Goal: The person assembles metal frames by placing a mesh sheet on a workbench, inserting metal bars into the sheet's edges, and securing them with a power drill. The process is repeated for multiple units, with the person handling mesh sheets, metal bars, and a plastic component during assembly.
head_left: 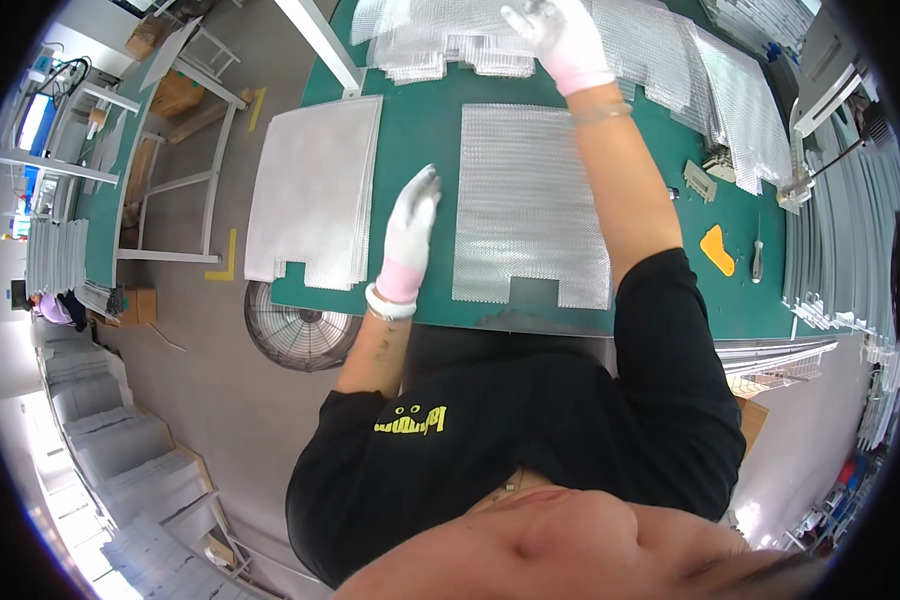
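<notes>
Both my hands wear white gloves with pink cuffs. My left hand [411, 235] hovers over the green table between two silver textured sheets, fingers stretched out and holding nothing. A single embossed mesh-like sheet [525, 200] with a notch in its near edge lies in front of me. To its left sits a stack of similar pale sheets [315, 190], also notched. My right hand [560, 45] reaches to the far side, over a spread of loose silver sheets [650, 50]. Its fingers look apart; some are cut off by the upper edge of the view.
On the right of the green table [420, 120] lie a yellow-orange flat piece [716, 250], a screwdriver [757, 262] and a small beige metal part [699, 181]. A white post [320, 45] rises at the far left. A floor fan [300, 325] stands below the near-left corner.
</notes>
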Demonstrator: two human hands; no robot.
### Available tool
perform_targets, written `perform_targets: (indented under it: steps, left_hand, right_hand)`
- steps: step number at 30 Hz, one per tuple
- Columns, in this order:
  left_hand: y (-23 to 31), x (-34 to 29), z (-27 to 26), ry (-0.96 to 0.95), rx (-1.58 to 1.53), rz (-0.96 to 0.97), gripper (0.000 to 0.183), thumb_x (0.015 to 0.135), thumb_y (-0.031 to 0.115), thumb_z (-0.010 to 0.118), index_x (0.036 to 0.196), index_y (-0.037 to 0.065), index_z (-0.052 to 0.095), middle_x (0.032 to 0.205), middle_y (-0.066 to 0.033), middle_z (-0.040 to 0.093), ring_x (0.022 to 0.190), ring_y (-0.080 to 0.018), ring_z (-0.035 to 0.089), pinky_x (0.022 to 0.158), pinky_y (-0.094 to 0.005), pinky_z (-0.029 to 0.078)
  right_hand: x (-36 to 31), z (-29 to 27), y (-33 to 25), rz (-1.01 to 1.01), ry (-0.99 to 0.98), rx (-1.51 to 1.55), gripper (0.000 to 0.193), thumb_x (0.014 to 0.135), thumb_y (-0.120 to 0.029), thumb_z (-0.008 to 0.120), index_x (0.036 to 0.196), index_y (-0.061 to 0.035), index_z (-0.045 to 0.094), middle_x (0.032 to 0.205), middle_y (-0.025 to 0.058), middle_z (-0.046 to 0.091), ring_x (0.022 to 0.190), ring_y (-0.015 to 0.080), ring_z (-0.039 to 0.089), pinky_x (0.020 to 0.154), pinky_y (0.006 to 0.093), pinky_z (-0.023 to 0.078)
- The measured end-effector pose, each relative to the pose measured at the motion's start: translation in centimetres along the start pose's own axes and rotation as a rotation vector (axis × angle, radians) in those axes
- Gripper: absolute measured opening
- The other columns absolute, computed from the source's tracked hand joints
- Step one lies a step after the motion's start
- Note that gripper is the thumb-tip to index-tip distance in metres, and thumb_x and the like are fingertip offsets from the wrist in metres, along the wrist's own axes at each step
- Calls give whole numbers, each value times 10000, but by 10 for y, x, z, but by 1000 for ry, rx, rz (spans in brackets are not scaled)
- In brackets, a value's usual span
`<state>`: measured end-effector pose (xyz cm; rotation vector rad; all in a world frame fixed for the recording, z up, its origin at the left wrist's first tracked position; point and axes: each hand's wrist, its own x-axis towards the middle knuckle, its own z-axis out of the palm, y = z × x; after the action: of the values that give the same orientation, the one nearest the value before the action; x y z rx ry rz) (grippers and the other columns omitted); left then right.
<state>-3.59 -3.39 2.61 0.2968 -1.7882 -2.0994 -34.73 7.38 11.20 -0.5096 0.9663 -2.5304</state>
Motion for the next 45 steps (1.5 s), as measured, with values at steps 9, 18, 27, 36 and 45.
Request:
perform_targets:
  steps: [9, 18, 27, 36, 45]
  left_hand:
    - [-30, 101, -4, 49, -937, -191, 489, 1017, 374, 492, 1333, 1, 485, 1383, -152, 501, 1253, -321, 494, 1087, -472, 401]
    - [-28, 92, -35, 22, -1046, -194, 537, 1009, 403, 482, 1353, -7, 462, 1407, -167, 490, 1280, -342, 463, 1110, -518, 363]
    - [-36, 142, -19, 199, -261, -349, 639, 956, 318, 609, 1482, 66, 347, 1606, -144, 222, 1459, -365, 231, 1157, -510, 260]
    - [-24, 186, 2, 179, -239, -172, 503, 927, 263, 670, 1360, 72, 500, 1193, -88, 606, 1065, -253, 606, 928, -423, 496]
    - [-25, 220, 11, 163, -265, -388, 414, 913, 255, 660, 1262, 56, 559, 1123, -123, 634, 986, -281, 623, 798, -419, 541]
  right_hand:
    - [6, -39, 23, 402, -135, -324, 381, 925, -163, 570, 1276, -13, 573, 1167, 122, 626, 1110, 274, 576, 985, 450, 482]
    - [2, -13, 1, -119, -413, -526, 320, 940, -69, 565, 1256, -22, 562, 1075, 56, 642, 968, 167, 603, 860, 337, 505]
    - [19, -45, 25, 359, 60, -183, 344, 931, -94, 562, 1269, -26, 555, 1175, 88, 610, 1013, 236, 588, 944, 398, 507]
    - [39, -52, 3, -357, -237, -386, 293, 915, -14, 561, 1207, -29, 573, 1113, 68, 622, 980, 150, 594, 867, 306, 513]
    - [-11, -41, -39, -159, -349, -346, 417, 886, -73, 627, 1288, -24, 527, 1124, 90, 606, 1084, 178, 569, 911, 361, 494]
